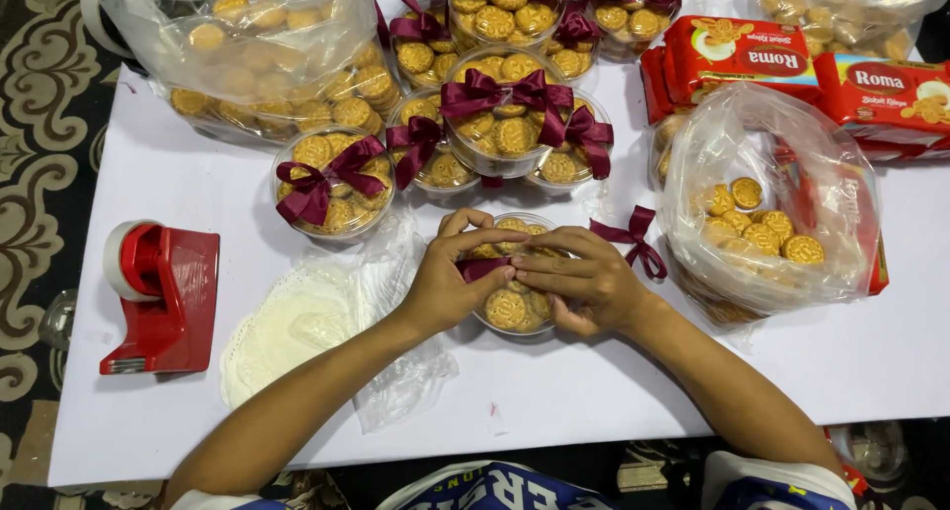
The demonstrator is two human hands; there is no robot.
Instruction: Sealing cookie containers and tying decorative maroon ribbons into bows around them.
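A clear round tub of golden biscuits (pixel 511 310) sits on the white table (pixel 614 381) in front of me. Both hands rest on its lid. My left hand (pixel 450 278) and my right hand (pixel 579 278) pinch a dark red ribbon (pixel 483 268) against the top. A loose dark red bow (pixel 638 241) lies just right of the tub, touching the table.
Several ribbon-tied tubs of biscuits (pixel 507 104) stand stacked behind. A red tape dispenser (pixel 158 294) sits at the left, white paper doilies in a plastic sleeve (pixel 307 322) beside it. An open bag of loose biscuits (pixel 767 213) and red biscuit packets (pixel 792 70) are at the right.
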